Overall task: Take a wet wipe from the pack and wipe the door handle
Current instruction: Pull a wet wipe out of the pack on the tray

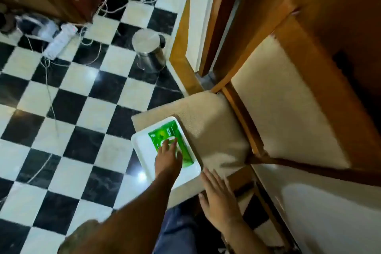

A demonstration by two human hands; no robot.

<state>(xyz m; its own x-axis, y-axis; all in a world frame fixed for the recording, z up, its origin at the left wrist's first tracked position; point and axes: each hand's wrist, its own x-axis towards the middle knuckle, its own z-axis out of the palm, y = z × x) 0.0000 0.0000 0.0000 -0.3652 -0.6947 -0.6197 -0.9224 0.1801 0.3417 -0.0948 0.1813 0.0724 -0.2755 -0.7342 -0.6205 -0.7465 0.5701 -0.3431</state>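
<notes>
A green wet wipe pack (165,133) lies in a white tray (142,142) on the cream seat of a wooden chair (214,128). My left hand (169,155) rests on the pack, fingertips at its white lid near the middle. Whether the fingers pinch a wipe is too blurred to tell. My right hand (218,194) hovers flat with fingers apart just right of the tray's near corner, holding nothing. A wooden door (340,6) fills the upper right; its handle is not in view.
A steel pedal bin (149,49) stands on the black and white checkered floor beside the door frame (181,47). A white power strip (59,40) and loose cables lie at the upper left. A second cream cushion (288,99) leans right of the seat.
</notes>
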